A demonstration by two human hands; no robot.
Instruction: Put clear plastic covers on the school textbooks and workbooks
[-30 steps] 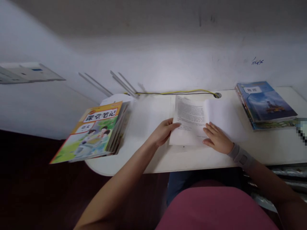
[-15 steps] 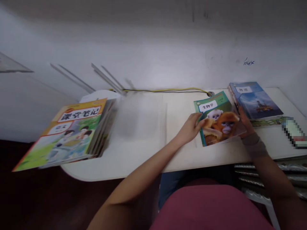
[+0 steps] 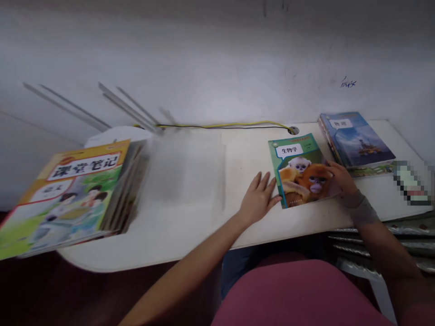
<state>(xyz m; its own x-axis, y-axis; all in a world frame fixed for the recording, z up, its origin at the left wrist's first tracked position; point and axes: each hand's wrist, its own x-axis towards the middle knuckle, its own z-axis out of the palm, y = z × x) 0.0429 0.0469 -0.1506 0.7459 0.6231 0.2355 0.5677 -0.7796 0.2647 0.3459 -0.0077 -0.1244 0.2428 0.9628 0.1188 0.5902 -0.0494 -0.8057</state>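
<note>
A green biology book with two monkeys on its cover lies on the white table, right of the middle. Beside its left edge is my left hand, palm down with fingers spread, its thumb by the lower left corner. My right hand is at the book's right edge, fingers over the cover's edge; it seems to grip the book. Further right lies a stack of books with a blue physics book on top.
On the left stands a tall pile of books under a yellow and green notebook. A yellow and black cable runs along the wall to a hole. A pixelated object lies at the far right.
My left hand has let go of the biology book's left edge and opened beside it. The book now lies lower, flatter on the table. The view has shifted, moving the left pile further left.
</note>
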